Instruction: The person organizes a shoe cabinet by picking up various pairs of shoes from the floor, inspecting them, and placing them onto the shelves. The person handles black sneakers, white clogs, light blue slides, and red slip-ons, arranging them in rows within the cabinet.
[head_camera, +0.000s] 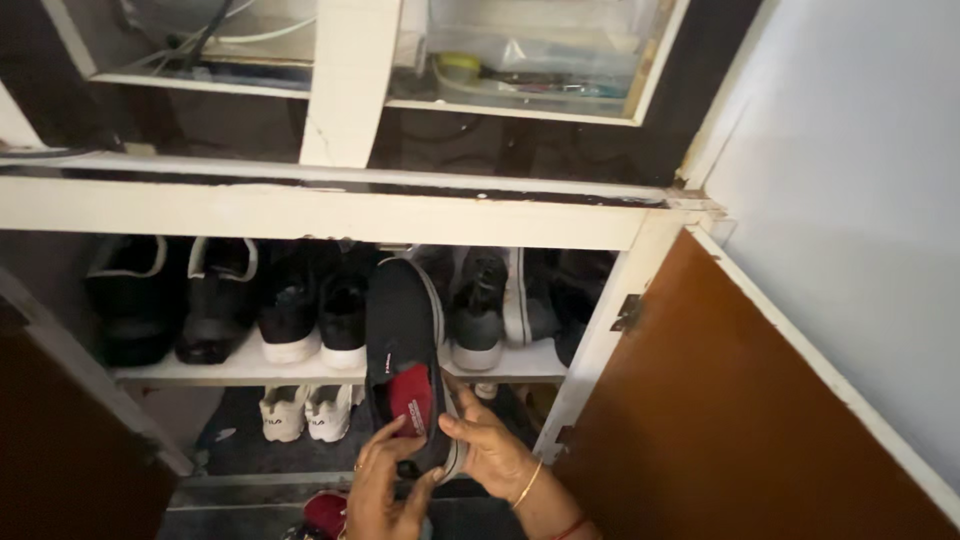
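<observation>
Both my hands hold a black slip-on shoe (400, 320) with a red insole, its toe pointing up toward the shoe shelf. My left hand (378, 490) grips the heel from below and the left side. On the heel's right side, my right hand (492, 452), with a gold bangle on the wrist, has its thumb on the shoe's rim. The shoe hangs in front of the upper shelf (520, 366) of an open cabinet.
The upper shelf holds several dark shoes with white soles (290, 320). White sneakers (305, 410) stand on the lower shelf. A brown cabinet door (740, 420) is swung open at right, another dark door (60, 440) at left. Above is a compartment with clear plastic boxes (540, 50).
</observation>
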